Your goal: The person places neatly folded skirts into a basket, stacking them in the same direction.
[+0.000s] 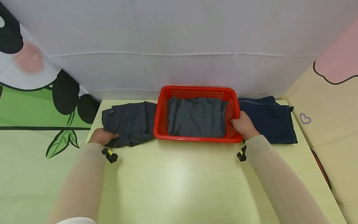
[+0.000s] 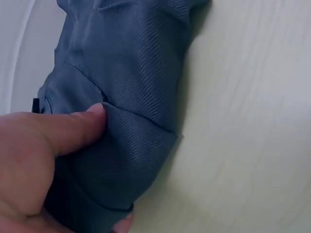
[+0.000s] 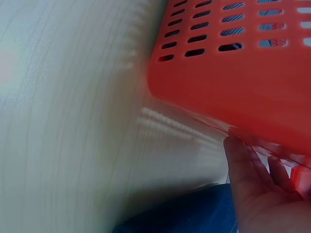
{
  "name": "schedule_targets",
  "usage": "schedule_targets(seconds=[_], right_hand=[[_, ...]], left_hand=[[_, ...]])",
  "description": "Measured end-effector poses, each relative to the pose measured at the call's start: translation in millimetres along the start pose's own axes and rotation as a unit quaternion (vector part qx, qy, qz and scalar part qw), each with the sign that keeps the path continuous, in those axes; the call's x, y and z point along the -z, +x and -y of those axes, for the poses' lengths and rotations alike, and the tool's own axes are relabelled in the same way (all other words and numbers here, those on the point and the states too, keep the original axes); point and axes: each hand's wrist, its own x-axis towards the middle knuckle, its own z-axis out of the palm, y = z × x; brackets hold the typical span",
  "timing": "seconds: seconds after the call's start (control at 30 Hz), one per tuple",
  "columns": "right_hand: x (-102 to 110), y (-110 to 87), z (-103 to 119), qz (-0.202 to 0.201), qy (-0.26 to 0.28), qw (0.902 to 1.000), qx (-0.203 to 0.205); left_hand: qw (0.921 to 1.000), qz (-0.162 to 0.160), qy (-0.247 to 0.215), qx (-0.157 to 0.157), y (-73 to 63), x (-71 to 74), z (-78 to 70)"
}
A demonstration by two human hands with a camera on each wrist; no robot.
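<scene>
My left hand [image 1: 102, 136] pinches the near left corner of folded dark grey trousers [image 1: 131, 123], thumb on top. In the left wrist view, the thumb presses on the twill cloth [image 2: 141, 116] beside a seam, and a fingertip shows under the lower edge. To the right stands a red plastic basket [image 1: 193, 139] with slotted walls. A folded grey garment [image 1: 198, 118] lies inside it. My right hand [image 1: 246, 125] grips the basket's right end, thumb over the rim; in the right wrist view its fingers [image 3: 238, 158] reach under the red edge.
Folded dark blue jeans [image 1: 268, 119] lie right of the basket, partly behind my right hand. All of these sit along the back of a pale wooden table [image 1: 179, 180], against a white cloth backdrop [image 1: 179, 71]. Printed cloths hang at both sides.
</scene>
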Motion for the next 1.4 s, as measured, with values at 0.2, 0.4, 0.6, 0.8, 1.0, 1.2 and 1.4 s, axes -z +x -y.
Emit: schedule_targets(seconds=[0.2, 0.4, 0.6, 0.8, 1.0, 1.2, 1.4], right_hand=[[-1, 0.7, 0, -0.001, 0.000, 1.0000, 0.004], [-1, 2.3, -1, -0.002, -0.001, 1.0000, 0.008], [-2, 3.9, -2, -0.005, 0.001, 1.0000, 0.008], [-4, 3.2, -5, -0.007, -0.006, 0.9999, 0.004], [-4, 2.0, -6, -0.006, 0.000, 0.9999, 0.010], [-1, 1.4, -7, -0.008, 0.000, 0.9998, 0.016], [0, 3.5, -8, -0.009, -0.006, 0.9998, 0.016]], left_hand=[[0.9991, 0.006, -0.037, 0.020, -14.8, -6.6, 7.6], [0.9981, 0.004, -0.061, 0.005, -35.3, -17.0, 22.2], [0.9980, 0.028, -0.054, -0.018, -59.5, -28.2, 37.7], [0.9980, 0.021, -0.047, -0.037, -84.5, -44.9, 50.2], [0.9976, 0.023, -0.052, -0.040, -106.3, -62.1, 54.6], [0.9972, 0.021, -0.053, -0.049, -121.7, -81.6, 47.8], [0.9965, 0.019, -0.060, -0.055, -139.1, -101.0, 34.6]])
